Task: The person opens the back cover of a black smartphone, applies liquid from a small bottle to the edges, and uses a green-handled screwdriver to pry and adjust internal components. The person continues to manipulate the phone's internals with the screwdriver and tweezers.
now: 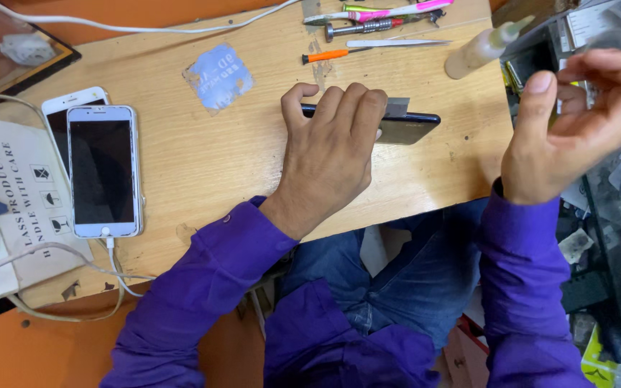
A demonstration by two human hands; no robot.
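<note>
1. Your left hand (328, 154) and right hand (576, 122) were bare.
2. You wore a purple long-sleeved shirt with buttoned cuffs.
3. You wore blue denim jeans.

dark phone (405, 128): slim, black, glossy
pose: seems tipped up on a long edge, its near part hidden under fingers
place: on the wooden worktop (203, 162), toward the right edge, nearer the far edge than the near one
grey strip (397, 108): small, touching the phone's far side
</note>
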